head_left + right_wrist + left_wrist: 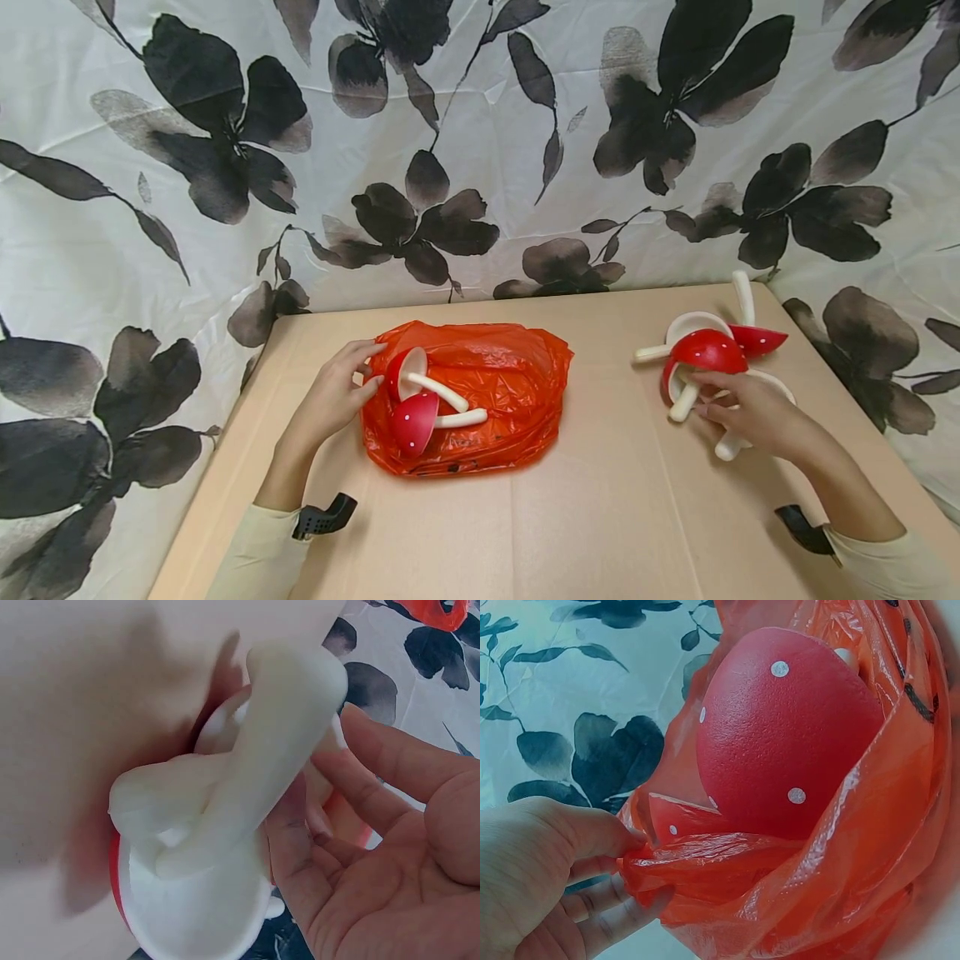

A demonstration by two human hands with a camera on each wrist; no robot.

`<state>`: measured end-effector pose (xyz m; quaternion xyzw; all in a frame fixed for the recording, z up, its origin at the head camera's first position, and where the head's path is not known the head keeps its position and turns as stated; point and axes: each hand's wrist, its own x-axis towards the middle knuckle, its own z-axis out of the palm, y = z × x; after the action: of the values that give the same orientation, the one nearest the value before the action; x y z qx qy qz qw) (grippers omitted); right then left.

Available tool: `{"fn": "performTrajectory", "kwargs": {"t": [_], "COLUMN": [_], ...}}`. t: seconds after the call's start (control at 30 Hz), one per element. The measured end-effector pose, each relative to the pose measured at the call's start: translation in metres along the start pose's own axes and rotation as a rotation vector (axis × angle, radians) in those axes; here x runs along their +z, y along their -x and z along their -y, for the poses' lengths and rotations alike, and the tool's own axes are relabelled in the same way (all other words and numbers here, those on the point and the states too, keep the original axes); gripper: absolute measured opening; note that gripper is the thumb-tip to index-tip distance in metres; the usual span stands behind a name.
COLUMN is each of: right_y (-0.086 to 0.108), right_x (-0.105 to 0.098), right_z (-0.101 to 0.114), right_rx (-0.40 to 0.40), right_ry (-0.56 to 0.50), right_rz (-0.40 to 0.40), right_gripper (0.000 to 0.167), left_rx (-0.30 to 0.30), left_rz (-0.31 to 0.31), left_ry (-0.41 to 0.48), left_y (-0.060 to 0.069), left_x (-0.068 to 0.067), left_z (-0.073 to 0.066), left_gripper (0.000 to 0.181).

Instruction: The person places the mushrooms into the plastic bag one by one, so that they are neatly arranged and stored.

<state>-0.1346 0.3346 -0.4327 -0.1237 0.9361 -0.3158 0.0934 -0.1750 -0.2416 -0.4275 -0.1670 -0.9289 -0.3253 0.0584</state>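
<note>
My left hand [341, 387] pinches the left edge of a red plastic bag [517, 375], its thumb and fingers on the thin film in the left wrist view. Two toy mushrooms with white-dotted red caps lie on the bag: the upper mushroom [408, 371] shows its pale underside, and the lower mushroom [415, 423] points its stem right. Over on the right, my right hand [761, 417] reaches among several similar mushrooms, close to a red-capped one [708, 350]. In the right wrist view its fingers [292, 847] touch pale mushroom parts, with the thumb held apart.
The light wooden table [585, 517] lies under everything. Behind it hangs a white cloth [525, 167] with dark flowers. At the table's back right, one mushroom [757, 340] has its stem pointing up. Black devices [326, 517] are strapped on both wrists.
</note>
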Motion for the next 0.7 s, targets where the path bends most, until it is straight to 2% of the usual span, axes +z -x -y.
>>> {"fn": "performTrajectory", "kwargs": {"t": [0.2, 0.37, 0.53, 0.7], "right_y": [-0.0027, -0.0044, -0.0047, -0.0034], "right_x": [0.0057, 0.0054, 0.0015, -0.0032], "right_z": [-0.0013, 0.0008, 0.0026, 0.0038], "right_rx": [0.024, 0.031, 0.002, 0.02], "right_ry": [0.012, 0.027, 0.031, 0.022], "right_rz": [0.006, -0.005, -0.053, -0.113], "right_gripper": [0.063, 0.058, 0.055, 0.054], "left_rx": [-0.008, -0.011, -0.01, -0.016], "left_rz": [0.006, 0.008, 0.009, 0.009], "left_ry": [0.0, -0.004, -0.004, 0.001], "left_y": [0.0007, 0.0005, 0.0008, 0.0011], "left_x": [0.0009, 0.0013, 0.0017, 0.0029], "left_z": [0.0005, 0.0007, 0.0004, -0.0001], "left_gripper": [0.05, 0.05, 0.05, 0.051]}}
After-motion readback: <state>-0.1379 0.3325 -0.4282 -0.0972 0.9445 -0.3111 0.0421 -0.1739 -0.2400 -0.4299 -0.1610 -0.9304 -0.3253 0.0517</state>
